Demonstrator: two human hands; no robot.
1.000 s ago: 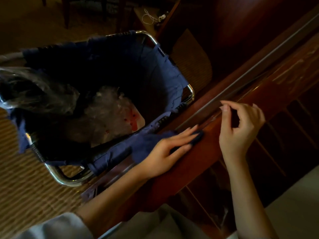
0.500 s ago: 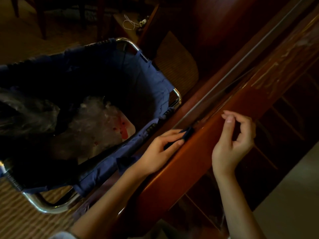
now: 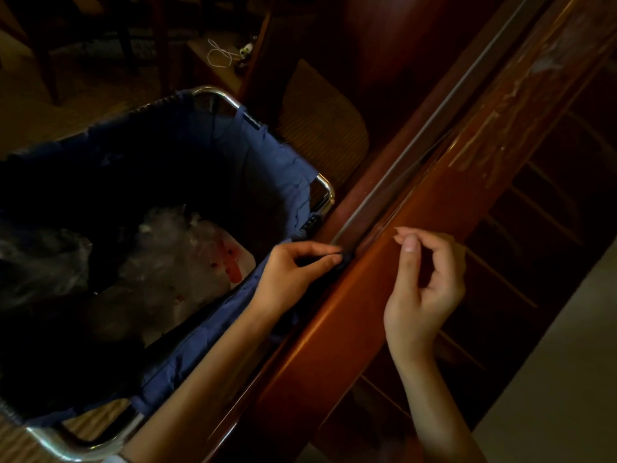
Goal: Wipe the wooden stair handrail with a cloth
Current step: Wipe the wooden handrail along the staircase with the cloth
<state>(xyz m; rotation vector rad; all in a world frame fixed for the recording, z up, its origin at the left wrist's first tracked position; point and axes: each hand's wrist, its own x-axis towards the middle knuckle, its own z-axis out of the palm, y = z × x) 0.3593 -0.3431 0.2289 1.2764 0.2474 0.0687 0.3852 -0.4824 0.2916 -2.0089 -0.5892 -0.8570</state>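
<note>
- Dim, warm light; the inside of the blue fabric cart (image 3: 273, 168) and the space below the wooden handrail (image 3: 434, 212) sink to near-black.
- The handrail's top carries a soft reddish sheen, with pale streaks of glare toward its far end.
- The cart's chrome frame (image 3: 329, 192) shows small bright glints.
- The left hand (image 3: 293, 275) and right hand (image 3: 420, 295) are best lit; the dark cloth (image 3: 345, 260) merges with shadow.
- Detail is soft; straight lines bow near the picture's edges.
</note>
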